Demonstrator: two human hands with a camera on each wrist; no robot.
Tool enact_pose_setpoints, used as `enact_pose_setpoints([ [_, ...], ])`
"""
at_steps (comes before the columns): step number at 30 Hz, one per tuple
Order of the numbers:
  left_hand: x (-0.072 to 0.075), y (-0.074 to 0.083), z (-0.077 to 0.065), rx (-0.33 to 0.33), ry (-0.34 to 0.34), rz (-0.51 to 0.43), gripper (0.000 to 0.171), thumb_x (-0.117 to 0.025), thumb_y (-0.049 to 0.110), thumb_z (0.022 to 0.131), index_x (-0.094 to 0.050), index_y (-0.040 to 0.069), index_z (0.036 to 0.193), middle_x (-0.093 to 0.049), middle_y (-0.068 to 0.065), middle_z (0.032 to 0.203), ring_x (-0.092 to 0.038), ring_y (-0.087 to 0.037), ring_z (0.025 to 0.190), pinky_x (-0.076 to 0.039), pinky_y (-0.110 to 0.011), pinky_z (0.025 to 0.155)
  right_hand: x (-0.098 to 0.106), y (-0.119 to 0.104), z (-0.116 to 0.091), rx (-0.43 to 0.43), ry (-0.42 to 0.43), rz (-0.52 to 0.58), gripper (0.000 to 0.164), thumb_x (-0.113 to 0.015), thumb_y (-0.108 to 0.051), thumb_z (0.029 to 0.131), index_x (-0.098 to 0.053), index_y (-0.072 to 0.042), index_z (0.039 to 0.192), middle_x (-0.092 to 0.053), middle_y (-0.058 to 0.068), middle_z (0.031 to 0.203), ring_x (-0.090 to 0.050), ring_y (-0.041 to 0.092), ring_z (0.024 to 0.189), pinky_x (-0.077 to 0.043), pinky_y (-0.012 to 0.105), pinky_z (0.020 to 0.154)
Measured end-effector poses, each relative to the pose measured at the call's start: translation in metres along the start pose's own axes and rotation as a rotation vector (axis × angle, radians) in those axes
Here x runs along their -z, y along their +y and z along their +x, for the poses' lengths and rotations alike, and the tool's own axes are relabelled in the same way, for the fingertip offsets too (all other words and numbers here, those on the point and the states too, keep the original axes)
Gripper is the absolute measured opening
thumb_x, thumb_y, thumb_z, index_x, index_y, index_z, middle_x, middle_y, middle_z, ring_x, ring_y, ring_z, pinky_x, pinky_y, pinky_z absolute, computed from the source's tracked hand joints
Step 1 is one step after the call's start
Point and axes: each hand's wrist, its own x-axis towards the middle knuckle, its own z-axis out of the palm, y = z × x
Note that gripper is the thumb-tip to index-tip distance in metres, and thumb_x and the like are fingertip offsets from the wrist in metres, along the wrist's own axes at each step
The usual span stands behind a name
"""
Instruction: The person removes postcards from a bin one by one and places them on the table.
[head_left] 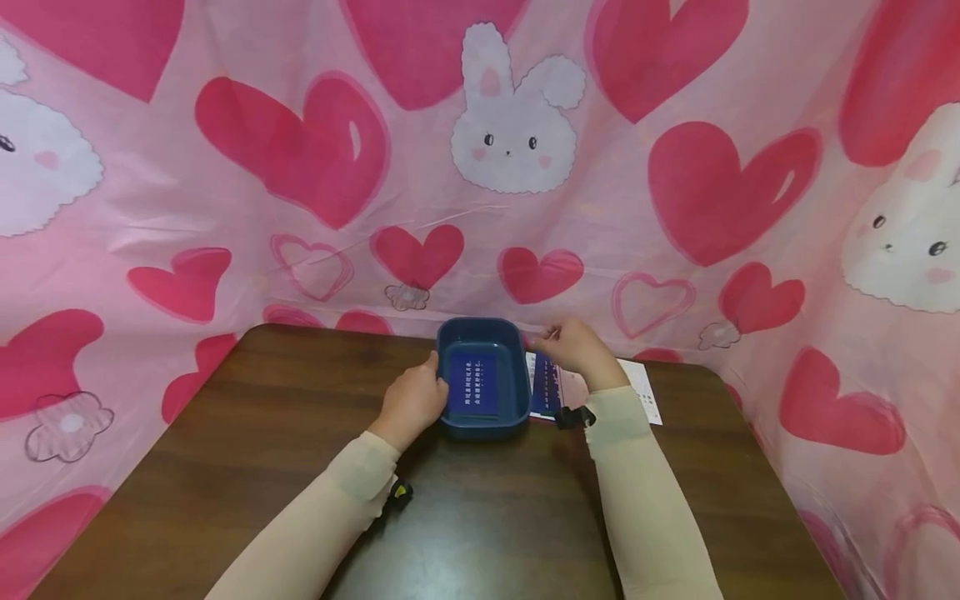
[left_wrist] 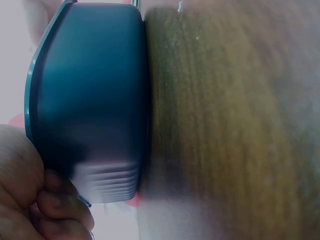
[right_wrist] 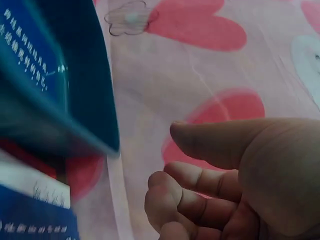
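Observation:
A dark blue rectangular plastic box stands on the table with a blue card printed in white characters lying inside. My left hand grips the box's left wall, thumb over the rim; the left wrist view shows curled fingers against its outer side. Just off the box's right side is my right hand, above other cards. In the right wrist view its fingers are loosely bent, the thumb stands apart, and nothing is between them. Beneath lie a dark blue card and a pink card, partly covered by the hand and wrist.
A white card with small print sticks out right of my right wrist. The brown wooden table ends at a pink cloth with hearts and rabbits, hung behind and along both sides. Black straps sit at the wrists.

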Motion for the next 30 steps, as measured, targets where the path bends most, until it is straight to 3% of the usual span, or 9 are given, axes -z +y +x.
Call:
enact_pose_setpoints([
  [4,0.002,0.000,0.001,0.008,0.004,0.002,0.066,-0.057,0.025,0.112,-0.045,0.002,0.173,-0.079,-0.028,0.133,-0.066,-0.032,0.073,-0.059,-0.049,0.067,-0.005,-0.028,0.010,0.029,-0.025,-0.018,0.031,-0.077,-0.037,0.104,-0.081,-0.006,0.101,-0.083,0.014,0.096,-0.078,0.031,0.091,-0.066,0.048,0.087],
  [11,0.004,-0.003,0.003,0.003,-0.001,0.005,0.067,-0.057,0.025,0.112,-0.044,0.001,0.173,-0.081,-0.029,0.126,-0.065,-0.031,0.071,-0.057,-0.047,0.065,-0.025,-0.069,0.034,-0.028,-0.237,-0.034,0.036,-0.080,-0.038,0.105,-0.081,-0.003,0.113,-0.082,0.012,0.088,-0.082,0.025,0.080,-0.070,0.038,0.079],
  [19,0.002,-0.002,0.003,-0.007,-0.007,0.014,0.066,-0.058,0.024,0.112,-0.045,0.001,0.172,-0.080,-0.029,0.130,-0.066,-0.031,0.072,-0.060,-0.050,0.067,-0.053,-0.079,0.060,-0.163,-0.345,-0.085,0.044,-0.082,-0.035,0.105,-0.080,0.008,0.118,-0.083,0.017,0.087,-0.083,0.026,0.073,-0.069,0.036,0.069],
  [21,0.001,-0.001,0.002,-0.004,-0.015,0.016,0.067,-0.058,0.024,0.112,-0.045,0.001,0.173,-0.080,-0.028,0.128,-0.065,-0.031,0.071,-0.060,-0.049,0.067,-0.062,-0.077,0.062,-0.171,-0.350,-0.137,0.048,-0.083,-0.036,0.104,-0.079,0.008,0.121,-0.083,0.019,0.092,-0.084,0.029,0.075,-0.071,0.040,0.073],
  [26,-0.001,-0.001,0.002,-0.005,-0.018,0.018,0.066,-0.058,0.024,0.112,-0.045,0.001,0.173,-0.080,-0.028,0.128,-0.064,-0.031,0.071,-0.058,-0.047,0.065,-0.095,-0.058,0.080,-0.135,-0.305,-0.378,0.075,-0.087,-0.062,0.093,-0.078,-0.002,0.137,-0.084,0.012,0.122,-0.081,0.026,0.103,-0.066,0.050,0.106],
  [28,-0.001,-0.001,0.002,-0.004,-0.019,0.016,0.066,-0.058,0.024,0.112,-0.045,0.002,0.173,-0.081,-0.028,0.125,-0.065,-0.031,0.071,-0.058,-0.048,0.064,-0.107,-0.052,0.087,-0.154,-0.298,-0.429,0.085,-0.088,-0.071,0.087,-0.078,-0.006,0.141,-0.082,0.009,0.131,-0.077,0.025,0.112,-0.060,0.055,0.116],
  [30,-0.002,0.000,0.002,-0.007,-0.016,0.020,0.066,-0.058,0.024,0.111,-0.046,0.003,0.172,-0.081,-0.028,0.127,-0.066,-0.032,0.072,-0.059,-0.049,0.066,-0.110,-0.059,0.086,-0.195,-0.331,-0.434,0.088,-0.091,-0.068,0.085,-0.076,-0.005,0.144,-0.081,0.011,0.134,-0.076,0.027,0.117,-0.058,0.057,0.119],
])
